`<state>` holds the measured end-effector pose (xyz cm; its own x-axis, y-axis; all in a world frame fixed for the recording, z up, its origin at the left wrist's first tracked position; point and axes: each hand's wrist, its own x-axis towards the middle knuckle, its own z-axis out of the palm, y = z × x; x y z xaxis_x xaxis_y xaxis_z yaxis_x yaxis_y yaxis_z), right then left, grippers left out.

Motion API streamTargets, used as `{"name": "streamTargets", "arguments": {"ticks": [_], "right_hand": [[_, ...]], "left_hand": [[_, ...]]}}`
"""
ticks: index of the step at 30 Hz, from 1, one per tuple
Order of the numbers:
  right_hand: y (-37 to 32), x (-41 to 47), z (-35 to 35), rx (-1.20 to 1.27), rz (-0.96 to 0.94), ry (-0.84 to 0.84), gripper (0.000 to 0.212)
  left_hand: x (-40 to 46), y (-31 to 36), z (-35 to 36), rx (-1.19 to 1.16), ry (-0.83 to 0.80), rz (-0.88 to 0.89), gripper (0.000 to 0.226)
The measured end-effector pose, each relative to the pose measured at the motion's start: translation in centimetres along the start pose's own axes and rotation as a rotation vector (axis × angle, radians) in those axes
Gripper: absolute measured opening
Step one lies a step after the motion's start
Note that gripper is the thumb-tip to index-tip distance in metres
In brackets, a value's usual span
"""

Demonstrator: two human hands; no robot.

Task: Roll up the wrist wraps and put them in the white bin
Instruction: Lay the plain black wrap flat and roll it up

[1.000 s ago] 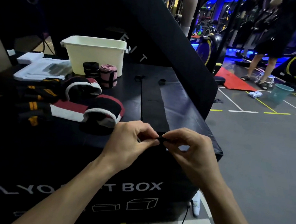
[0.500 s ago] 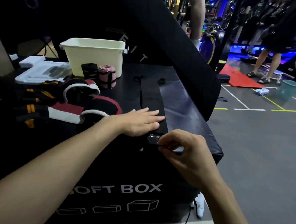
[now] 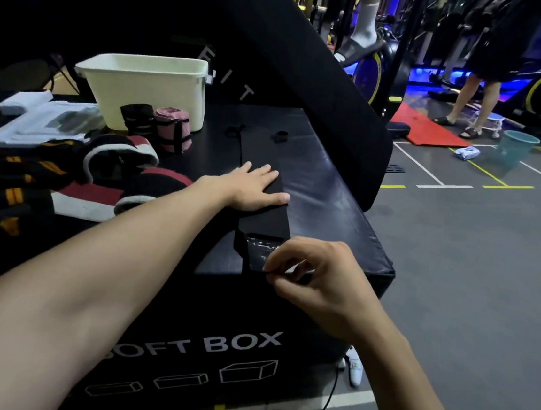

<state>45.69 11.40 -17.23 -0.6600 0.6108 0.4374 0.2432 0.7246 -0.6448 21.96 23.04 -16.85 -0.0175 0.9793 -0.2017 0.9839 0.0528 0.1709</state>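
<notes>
A long black wrist wrap (image 3: 261,150) lies stretched flat along the top of the black soft box (image 3: 328,211). My left hand (image 3: 257,186) lies flat on the wrap's middle, fingers straight. My right hand (image 3: 315,276) pinches the wrap's near end at the box's front edge, where a shiny patch shows. The white bin (image 3: 148,88) stands at the back left. A rolled black wrap (image 3: 136,120) and a rolled pink wrap (image 3: 172,129) stand in front of it.
Unrolled red, white and black wraps (image 3: 104,187) and black-and-orange wraps (image 3: 17,185) lie at the left. A white tray (image 3: 41,120) sits behind them. A large black pad (image 3: 311,59) leans behind the box. People stand among gym machines at the far right.
My left hand let go of the wrap's near end and slid forward along it, now lying flat further up. My right hand stayed pinching the near end.
</notes>
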Motion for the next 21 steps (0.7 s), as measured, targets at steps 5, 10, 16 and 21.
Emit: {"name": "streamTargets", "arguments": {"ticks": [5,10,16,21], "right_hand": [[0.2,0.3,-0.1,-0.006,0.009,-0.038,0.017],[0.1,0.3,0.0,-0.009,0.0,-0.061,0.017],[0.2,0.3,0.0,0.006,0.011,-0.088,0.018],[0.2,0.1,-0.1,0.008,0.001,-0.082,0.019]], "left_hand": [[1.8,-1.3,0.2,-0.112,0.084,0.054,0.084],[2.9,-0.5,-0.3,-0.174,0.173,0.044,0.069],[4.3,1.0,-0.5,-0.171,0.223,0.01,0.07],[4.7,1.1,0.1,-0.115,0.094,-0.036,0.071]]}}
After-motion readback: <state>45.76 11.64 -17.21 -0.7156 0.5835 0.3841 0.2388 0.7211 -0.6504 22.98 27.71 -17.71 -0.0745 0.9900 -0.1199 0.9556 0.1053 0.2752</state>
